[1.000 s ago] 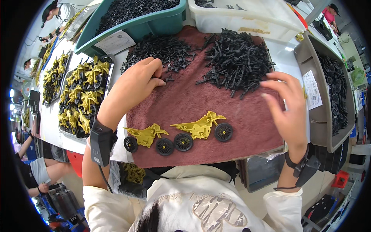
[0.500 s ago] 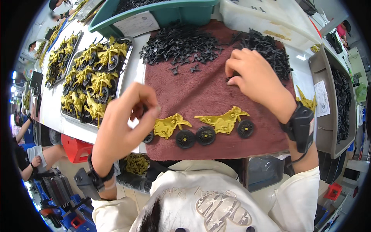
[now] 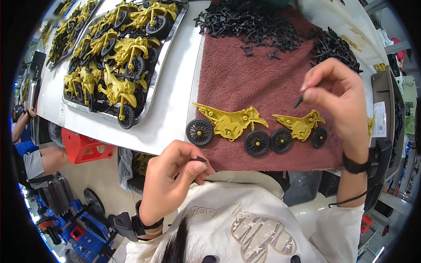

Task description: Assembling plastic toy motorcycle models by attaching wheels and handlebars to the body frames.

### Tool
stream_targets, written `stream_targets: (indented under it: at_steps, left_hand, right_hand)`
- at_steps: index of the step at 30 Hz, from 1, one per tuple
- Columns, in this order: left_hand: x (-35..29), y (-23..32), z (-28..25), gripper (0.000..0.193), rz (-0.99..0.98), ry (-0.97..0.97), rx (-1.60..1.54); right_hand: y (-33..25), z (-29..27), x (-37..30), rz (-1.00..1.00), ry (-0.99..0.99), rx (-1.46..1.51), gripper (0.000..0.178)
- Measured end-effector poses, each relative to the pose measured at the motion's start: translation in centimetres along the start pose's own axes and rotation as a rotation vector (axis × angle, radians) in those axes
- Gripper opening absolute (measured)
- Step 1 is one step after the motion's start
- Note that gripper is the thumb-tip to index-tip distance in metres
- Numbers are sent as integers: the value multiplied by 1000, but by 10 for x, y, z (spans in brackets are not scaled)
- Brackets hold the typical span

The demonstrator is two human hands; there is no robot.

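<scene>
Two yellow toy motorcycle halves lie flat on a maroon towel point(image 3: 258, 87): a left motorcycle half point(image 3: 230, 122) and a right motorcycle half point(image 3: 300, 125). Each has two black spoked wheels with yellow hubs, such as the wheel point(image 3: 257, 143). My left hand point(image 3: 173, 177), at the towel's front edge, pinches a small black plastic part point(image 3: 198, 159). Above the right motorcycle half, my right hand point(image 3: 340, 94) pinches another small black plastic part point(image 3: 298, 101) between thumb and fingertips. Loose black parts point(image 3: 252, 28) are heaped at the towel's far side.
A metal tray point(image 3: 151, 94) of yellow toy motorcycles stands at the left on the white table point(image 3: 171, 109). More small black parts point(image 3: 335, 50) lie at the far right. A grey bin point(image 3: 383, 92) stands beyond my right hand. A red stool point(image 3: 83, 147) is below the table.
The view has shifted left. My left hand has drawn back from the left motorcycle half to the towel's front edge. My right hand has come away from the far-right heap, carrying a black part.
</scene>
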State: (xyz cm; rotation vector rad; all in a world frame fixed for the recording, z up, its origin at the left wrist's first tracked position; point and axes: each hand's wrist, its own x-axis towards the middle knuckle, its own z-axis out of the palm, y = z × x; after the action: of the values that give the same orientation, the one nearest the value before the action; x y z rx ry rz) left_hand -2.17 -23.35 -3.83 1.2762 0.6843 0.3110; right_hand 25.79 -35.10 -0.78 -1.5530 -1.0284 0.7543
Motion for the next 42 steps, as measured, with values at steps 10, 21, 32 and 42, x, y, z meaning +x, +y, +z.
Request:
stream_targets:
  at_steps: [10,21,32,42]
  left_hand:
    - [2,0,4,14,-63,-131,211]
    - [11,-7,15,20,385,52,925]
    - [19,-6,25,18,482,83,1234]
    - [19,-15,23,17,494,144,1214]
  right_hand:
    - [10,73,-2,156,73,68,18]
    - [11,88,-24,-117,70,-525,21]
    - [4,57,-18,-49,12,-537,17]
    - [5,48,-9,-30,-75,-26,16]
